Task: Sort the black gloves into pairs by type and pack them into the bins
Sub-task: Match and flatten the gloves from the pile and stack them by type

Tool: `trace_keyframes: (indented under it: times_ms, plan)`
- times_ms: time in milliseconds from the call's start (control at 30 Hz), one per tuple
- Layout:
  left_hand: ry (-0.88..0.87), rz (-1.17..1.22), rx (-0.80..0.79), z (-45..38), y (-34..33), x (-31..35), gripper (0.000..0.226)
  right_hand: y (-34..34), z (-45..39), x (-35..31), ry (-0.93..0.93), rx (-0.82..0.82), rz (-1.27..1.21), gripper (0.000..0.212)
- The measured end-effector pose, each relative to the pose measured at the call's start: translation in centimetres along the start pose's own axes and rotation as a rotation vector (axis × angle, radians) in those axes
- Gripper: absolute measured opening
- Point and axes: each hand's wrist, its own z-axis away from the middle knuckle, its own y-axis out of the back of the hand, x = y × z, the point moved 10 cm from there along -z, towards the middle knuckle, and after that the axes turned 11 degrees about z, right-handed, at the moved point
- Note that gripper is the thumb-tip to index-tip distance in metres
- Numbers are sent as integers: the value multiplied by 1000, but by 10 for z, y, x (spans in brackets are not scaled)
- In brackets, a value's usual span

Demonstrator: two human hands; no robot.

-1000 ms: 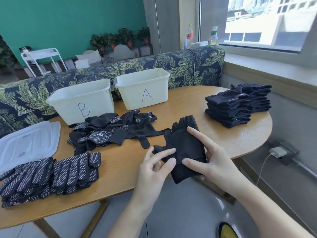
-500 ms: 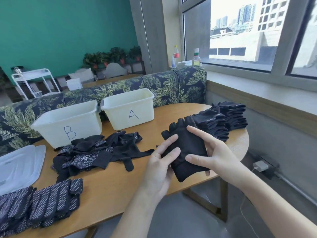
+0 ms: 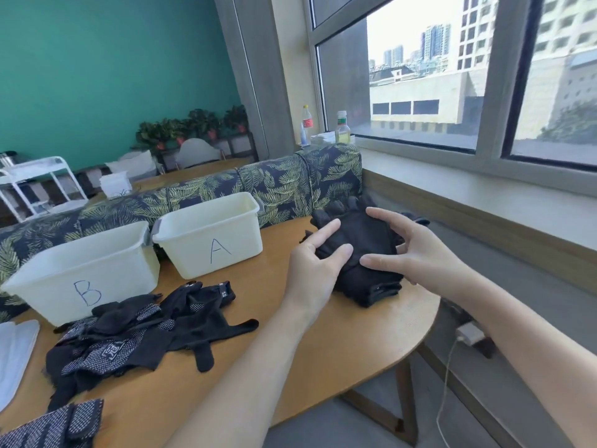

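Meanwhile, at the near edge of the wooden surface (image 3: 290, 360), dotted-palm gloves (image 3: 55, 426) lie at seven o'clock, apparently already set aside by type. Beyond them, at nine o'clock, a loose heap of black gloves (image 3: 142, 331) awaits sorting, fabric tangled and fingers splayed. At centre, a person's left hand (image 3: 318, 263) and right hand (image 3: 416, 250) meet over a stack of plain black gloves (image 3: 365, 253) at one o'clock. The left fingers (image 3: 326, 229) are straight and lie flat on the top glove; the right fingers (image 3: 384, 215) are spread and lightly curved, touching the stack's top and near side. Neither hand closes round the fabric, which suggests a matched pair being squared onto the pile before packing. Behind the heap, bin B (image 3: 84, 270) stands at ten o'clock and bin A (image 3: 210, 234) at eleven, touching side by side, labels facing the sorter. A leaf-print bench back (image 3: 274, 185) runs behind them. Farther off, bottles (image 3: 342, 127) sit by the window (image 3: 452, 76), potted plants (image 3: 190, 124) line a teal wall (image 3: 113, 59).
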Motion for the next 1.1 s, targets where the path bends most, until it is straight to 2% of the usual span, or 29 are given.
trace_keyframes:
  times_ms: [133, 333, 467, 567, 767, 833, 900, 1000, 1100]
  plan:
    - [-17, -50, -38, -50, -37, 1, 47, 49, -32, 18, -23, 43, -10, 78]
    - [70, -80, -72, -126, -86, -19, 62, 112, -79, 55, -113, 94, 36, 64]
    - [119, -104, -96, -167, -111, -36, 64, 133, -111, 86, -177, 132, 31, 65]
    - [136, -150, -90, -193, -121, -56, 77, 147, -133, 119, -203, 132, 2, 74]
    - [204, -290, -95, -222, -122, -100, 86, 149, -155, 159, -269, 108, 167, 63]
    - [221, -386, -159, -218, -127, -106, 75, 148, -156, 171, -295, 90, 251, 56]
    - [203, -581, -235, -215, -129, -116, 64, 141, -154, 180, -321, 43, 312, 54]
    - [183, -987, -348, -204, -130, -128, 63, 125, -150, 195, -334, -45, 495, 46]
    - [174, -1112, -417, -197, -129, -140, 64, 118, -143, 205, -315, -44, 508, 46]
